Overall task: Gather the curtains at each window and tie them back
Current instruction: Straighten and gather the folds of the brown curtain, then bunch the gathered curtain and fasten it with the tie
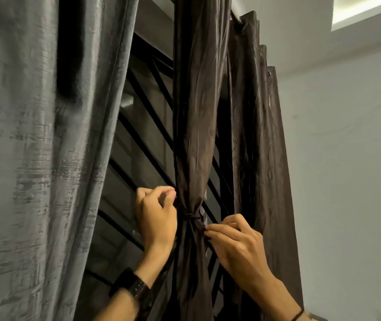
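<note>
Snugging the knot on the gathered brown curtain (196, 135)
The tie (192, 215) sits between my hands, holding the bundle narrow before the window bars (143, 144). My right hand (233, 239) pinches one tie end, seemingly to pull it tight. My left hand (157, 216) curls at the opposite side; whether it grips the tie I cannot tell.

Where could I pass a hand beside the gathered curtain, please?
Widest between grey curtain and gathered brown curtain, window grille behind. Narrower slot before the hanging brown panel. Crowded at the tie, between left hand and right hand.
</note>
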`<state>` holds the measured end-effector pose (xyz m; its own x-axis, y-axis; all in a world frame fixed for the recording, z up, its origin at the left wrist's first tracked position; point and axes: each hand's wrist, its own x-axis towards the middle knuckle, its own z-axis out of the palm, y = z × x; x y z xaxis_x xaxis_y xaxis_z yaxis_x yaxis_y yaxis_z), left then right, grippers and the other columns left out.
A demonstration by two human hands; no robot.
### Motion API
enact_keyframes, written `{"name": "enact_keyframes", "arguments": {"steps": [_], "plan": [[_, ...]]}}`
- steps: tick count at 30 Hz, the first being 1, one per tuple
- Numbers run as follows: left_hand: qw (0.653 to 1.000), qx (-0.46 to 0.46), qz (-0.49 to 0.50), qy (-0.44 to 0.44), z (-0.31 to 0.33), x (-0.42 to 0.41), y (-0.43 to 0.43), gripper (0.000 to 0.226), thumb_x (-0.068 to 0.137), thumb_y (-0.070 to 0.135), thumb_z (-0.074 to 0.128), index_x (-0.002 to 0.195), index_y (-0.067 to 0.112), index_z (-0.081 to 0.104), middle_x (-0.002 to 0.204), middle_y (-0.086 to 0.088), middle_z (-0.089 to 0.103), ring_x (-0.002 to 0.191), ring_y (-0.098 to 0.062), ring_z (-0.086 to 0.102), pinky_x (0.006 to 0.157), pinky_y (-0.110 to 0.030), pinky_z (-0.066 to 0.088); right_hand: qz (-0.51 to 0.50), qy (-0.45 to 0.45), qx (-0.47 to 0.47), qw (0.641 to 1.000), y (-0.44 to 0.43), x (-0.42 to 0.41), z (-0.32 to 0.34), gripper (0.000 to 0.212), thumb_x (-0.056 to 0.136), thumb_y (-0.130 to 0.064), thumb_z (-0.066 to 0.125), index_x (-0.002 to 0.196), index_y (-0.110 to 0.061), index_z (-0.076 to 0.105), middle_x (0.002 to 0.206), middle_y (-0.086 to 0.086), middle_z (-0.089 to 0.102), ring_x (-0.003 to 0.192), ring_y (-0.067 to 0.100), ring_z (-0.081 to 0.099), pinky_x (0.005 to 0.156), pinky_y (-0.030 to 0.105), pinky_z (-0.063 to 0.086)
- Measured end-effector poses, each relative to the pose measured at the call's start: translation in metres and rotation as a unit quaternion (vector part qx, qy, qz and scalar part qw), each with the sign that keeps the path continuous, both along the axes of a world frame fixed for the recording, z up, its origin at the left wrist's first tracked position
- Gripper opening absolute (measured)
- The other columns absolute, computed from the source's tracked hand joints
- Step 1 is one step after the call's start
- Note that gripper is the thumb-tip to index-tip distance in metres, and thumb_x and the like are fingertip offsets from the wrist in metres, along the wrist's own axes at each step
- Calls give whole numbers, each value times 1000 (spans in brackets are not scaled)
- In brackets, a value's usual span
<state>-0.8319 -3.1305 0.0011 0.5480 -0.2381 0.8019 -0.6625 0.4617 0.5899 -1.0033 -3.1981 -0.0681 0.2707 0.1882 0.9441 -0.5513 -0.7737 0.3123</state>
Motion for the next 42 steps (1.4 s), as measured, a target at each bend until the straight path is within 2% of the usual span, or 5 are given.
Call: {"name": "enact_keyframes", "arguments": {"steps": [7,13,21,32,42], "plan": [[919,-44,-54,-388,24,-62,-15,44,98,11,62,142,13,59,139,-1,50,119,-15,60,98,-27,56,26,-69,140,987,-20,-34,25,50,82,-19,55,130,-20,69,141,-13,62,134,6,52,106,34,47],[890,106,-54,-441,65,-104,-73,74,103,52,49,164,40,9,174,2,-8,160,-22,-11,128,-41,10,-74,-133,184,971,-71,-80,48,54,95,-36,45,148,-26,50,159,-10,41,152,9,30,115,34,36],[877,102,150,-444,111,-152,-193,83,98,70,35,163,41,-8,172,-18,-14,155,-49,-17,125,-67,1,-240,-26,220,945,-169,-124,87,67,106,-54,28,163,-33,-1,169,-4,-20,157,23,-18,122,40,13],[868,94,198,-446,170,-187,-322,86,94,70,43,162,46,-4,172,-19,-12,156,-51,-7,126,-64,7,-116,-108,245,957,-317,-168,151,57,109,-51,24,162,-32,16,172,-6,3,158,18,8,118,44,24],[905,123,101,-394,206,-181,-358,112,72,13,63,164,37,4,171,-19,-12,156,-51,-1,124,-64,21,-40,-220,361,905,-440,-165,208,75,92,-62,61,148,-15,43,141,10,56,123,32,57,99,47,52]]}}
